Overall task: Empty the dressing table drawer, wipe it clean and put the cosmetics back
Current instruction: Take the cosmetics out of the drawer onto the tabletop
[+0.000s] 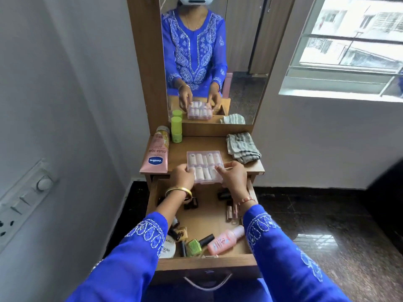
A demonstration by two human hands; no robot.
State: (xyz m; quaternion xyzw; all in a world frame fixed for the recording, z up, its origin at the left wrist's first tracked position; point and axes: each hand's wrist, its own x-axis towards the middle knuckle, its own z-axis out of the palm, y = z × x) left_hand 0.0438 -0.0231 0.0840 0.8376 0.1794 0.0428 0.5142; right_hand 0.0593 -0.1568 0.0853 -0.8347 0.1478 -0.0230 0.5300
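A clear plastic case of small white bottles [204, 161] lies at the front of the dressing table top [205, 143], its near end over the open drawer [205, 261]. My left hand [182, 175] grips the case's left side and my right hand [233, 176] grips its right side. In the drawer lie a pink bottle [224, 239], a green nail polish [195, 246], a white round jar [168, 249] and several dark lipsticks [190, 202]. My forearms hide part of the drawer.
A pink Vaseline tube [156, 152] and a green bottle [176, 129] stand on the table's left side. A folded grey cloth [242, 147] lies at its right. A mirror [216, 62] rises behind. A wall with switches is on the left, a window on the right.
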